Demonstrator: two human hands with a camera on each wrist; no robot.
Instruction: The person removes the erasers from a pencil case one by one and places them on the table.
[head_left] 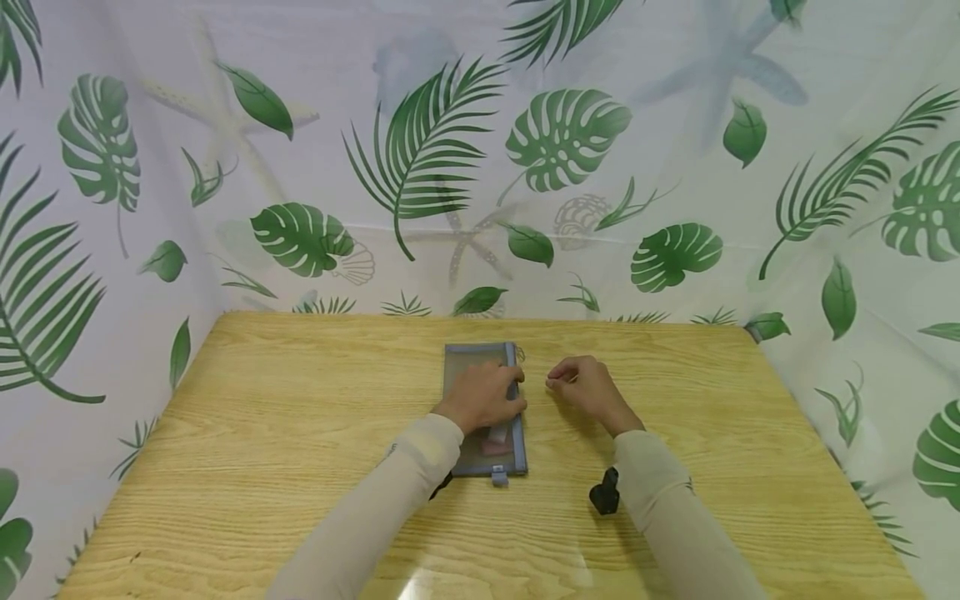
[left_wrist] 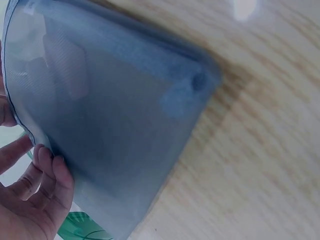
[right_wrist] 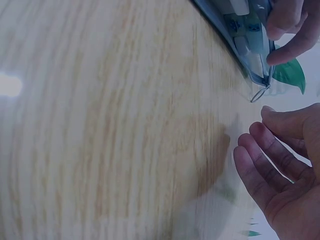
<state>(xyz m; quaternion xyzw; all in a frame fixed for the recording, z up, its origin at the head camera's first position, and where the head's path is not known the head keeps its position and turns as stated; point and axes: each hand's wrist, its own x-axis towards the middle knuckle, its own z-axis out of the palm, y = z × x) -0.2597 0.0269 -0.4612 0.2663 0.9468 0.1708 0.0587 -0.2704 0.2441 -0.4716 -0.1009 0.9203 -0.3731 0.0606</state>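
A blue-grey mesh zipper pouch [head_left: 459, 357] lies on the table with its long zipped edge to the right. A pinkish item [head_left: 495, 446] shows through its lower mesh, and small pale items [right_wrist: 242, 45] are visible inside it in the right wrist view. My left hand [head_left: 486, 396] reaches over the pouch and grips its right edge, with curled fingers [left_wrist: 52, 172] at that edge in the left wrist view. To the right of the pouch, my right hand [head_left: 588, 387] hovers with relaxed, bent fingers and holds nothing. Near it is the zipper's wire-like loop [right_wrist: 259, 94].
The wood-grain table [head_left: 300, 400] extends on both sides of the pouch. A white cloth with green leaves [head_left: 420, 275] hangs behind and along the sides. A black wrist device [head_left: 604, 492] sits beneath the right sleeve.
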